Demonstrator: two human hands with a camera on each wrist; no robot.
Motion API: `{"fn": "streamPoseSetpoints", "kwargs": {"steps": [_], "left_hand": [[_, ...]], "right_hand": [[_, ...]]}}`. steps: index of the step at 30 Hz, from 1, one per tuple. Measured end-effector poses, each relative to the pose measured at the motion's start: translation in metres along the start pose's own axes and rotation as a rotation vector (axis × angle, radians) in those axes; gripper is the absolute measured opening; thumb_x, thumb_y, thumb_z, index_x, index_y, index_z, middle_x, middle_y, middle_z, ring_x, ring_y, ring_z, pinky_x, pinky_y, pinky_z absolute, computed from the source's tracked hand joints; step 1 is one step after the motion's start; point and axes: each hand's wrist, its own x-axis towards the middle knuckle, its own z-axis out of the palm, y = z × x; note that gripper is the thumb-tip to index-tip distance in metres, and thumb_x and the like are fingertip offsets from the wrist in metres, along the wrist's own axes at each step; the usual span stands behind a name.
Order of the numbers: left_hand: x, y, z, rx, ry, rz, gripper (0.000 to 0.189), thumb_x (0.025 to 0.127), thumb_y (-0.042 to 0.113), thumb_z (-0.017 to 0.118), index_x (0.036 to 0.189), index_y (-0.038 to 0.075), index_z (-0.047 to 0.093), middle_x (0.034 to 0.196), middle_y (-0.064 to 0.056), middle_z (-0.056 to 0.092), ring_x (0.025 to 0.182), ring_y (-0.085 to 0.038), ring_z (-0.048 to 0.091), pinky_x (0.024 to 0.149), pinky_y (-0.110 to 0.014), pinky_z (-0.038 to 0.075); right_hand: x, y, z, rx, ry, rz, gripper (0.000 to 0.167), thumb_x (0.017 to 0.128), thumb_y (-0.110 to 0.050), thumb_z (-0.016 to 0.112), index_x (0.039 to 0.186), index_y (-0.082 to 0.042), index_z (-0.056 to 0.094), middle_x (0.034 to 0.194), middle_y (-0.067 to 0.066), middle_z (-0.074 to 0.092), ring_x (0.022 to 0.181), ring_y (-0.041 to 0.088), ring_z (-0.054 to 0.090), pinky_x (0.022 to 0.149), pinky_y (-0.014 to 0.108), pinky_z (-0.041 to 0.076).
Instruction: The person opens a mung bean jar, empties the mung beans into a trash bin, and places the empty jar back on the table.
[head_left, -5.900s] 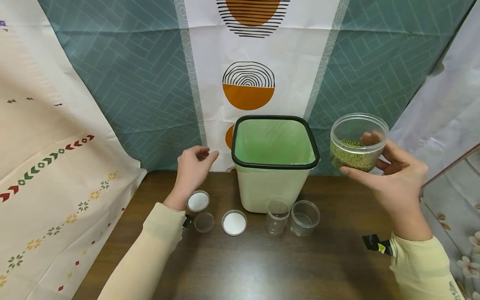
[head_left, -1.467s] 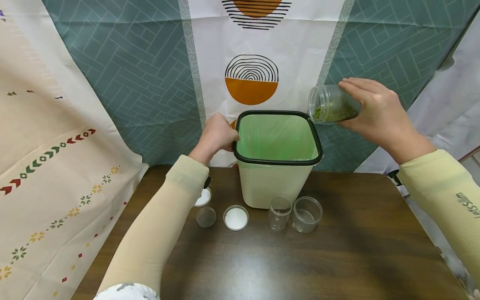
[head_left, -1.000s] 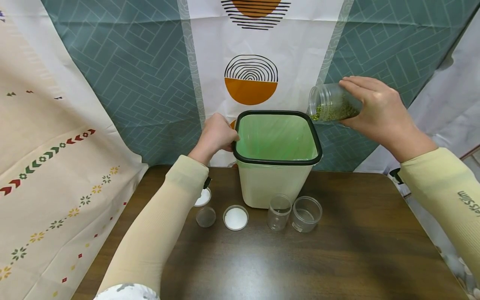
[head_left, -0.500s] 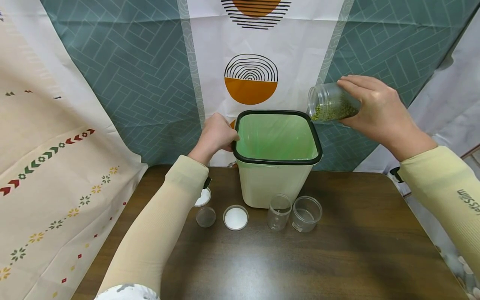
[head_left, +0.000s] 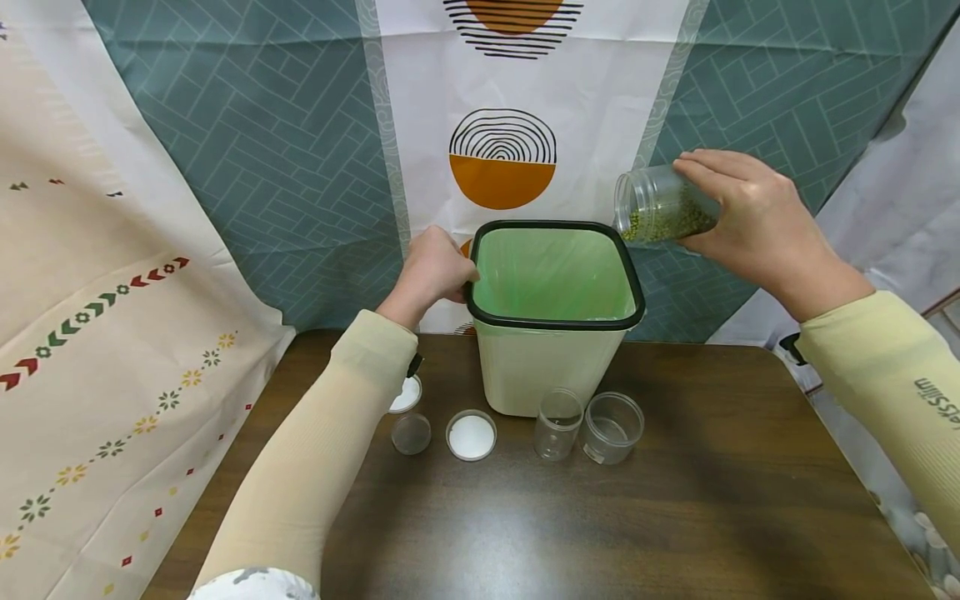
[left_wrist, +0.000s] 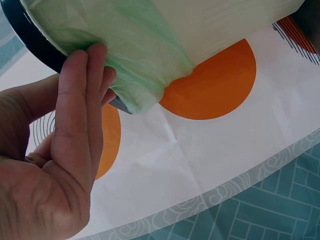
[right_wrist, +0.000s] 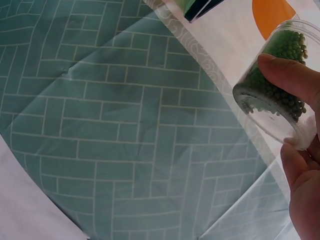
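Observation:
My left hand [head_left: 435, 267] grips the left rim of a pale green trash bin [head_left: 543, 371] with a black rim and a green bag lining it. In the left wrist view the fingers [left_wrist: 75, 110] lie against the outside of the bin, where the liner [left_wrist: 140, 70] folds over. My right hand [head_left: 761, 229] holds a clear plastic jar [head_left: 660, 179] of green beans [head_left: 675, 223] on its side, its open mouth towards the bin's back right corner. The right wrist view shows beans [right_wrist: 287, 50] lying along the jar's lower wall, thumb and fingers around the jar's bottom end.
Before the bin on the brown table [head_left: 600, 533] stand a narrow clear jar [head_left: 557, 429] and a wider clear jar [head_left: 612, 429]. Left of them lie a white round lid [head_left: 471, 437], a small translucent lid [head_left: 412, 434] and another white lid [head_left: 407, 395], partly behind my left wrist. A patterned curtain [head_left: 300, 167] hangs behind.
Since the earliest frame, my right hand has tipped the upright jar sideways and brought it to the bin, and my left hand has taken hold of the rim. Over the last second both hands stay nearly still.

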Motion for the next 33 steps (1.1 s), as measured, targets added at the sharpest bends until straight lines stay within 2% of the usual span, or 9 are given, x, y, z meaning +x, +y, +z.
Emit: {"fn": "streamPoseSetpoints", "kwargs": {"steps": [7, 16, 33], "left_hand": [[0.0008, 0.0006, -0.0001, 0.004, 0.005, 0.004, 0.034, 0.071, 0.003, 0.066, 0.050, 0.011, 0.040, 0.041, -0.002, 0.044, 0.049, -0.024, 0.066, 0.048, -0.030, 0.056], [0.0010, 0.0020, -0.0013, -0.003, 0.001, -0.001, 0.029, 0.071, 0.004, 0.067, 0.053, 0.009, 0.045, 0.047, -0.006, 0.053, 0.050, -0.022, 0.067, 0.048, -0.030, 0.056], [-0.0001, 0.0006, -0.0002, 0.008, -0.002, 0.005, 0.029, 0.072, 0.005, 0.067, 0.052, 0.008, 0.046, 0.048, -0.008, 0.055, 0.049, -0.022, 0.067, 0.049, -0.030, 0.056]], "right_hand": [[-0.0007, 0.0006, 0.0006, -0.007, 0.001, -0.008, 0.086, 0.049, 0.004, 0.087, 0.129, -0.007, 0.056, 0.131, 0.014, 0.056, 0.122, 0.032, 0.051, 0.104, 0.045, 0.042], [0.0032, 0.0013, 0.0008, -0.002, -0.015, -0.009, 0.088, 0.050, 0.005, 0.085, 0.131, -0.009, 0.054, 0.133, 0.013, 0.055, 0.126, 0.030, 0.049, 0.105, 0.046, 0.040], [0.0017, 0.0027, 0.0031, -0.002, -0.010, -0.002, 0.086, 0.050, 0.005, 0.085, 0.129, -0.008, 0.056, 0.131, 0.014, 0.056, 0.124, 0.031, 0.050, 0.106, 0.044, 0.040]]}}
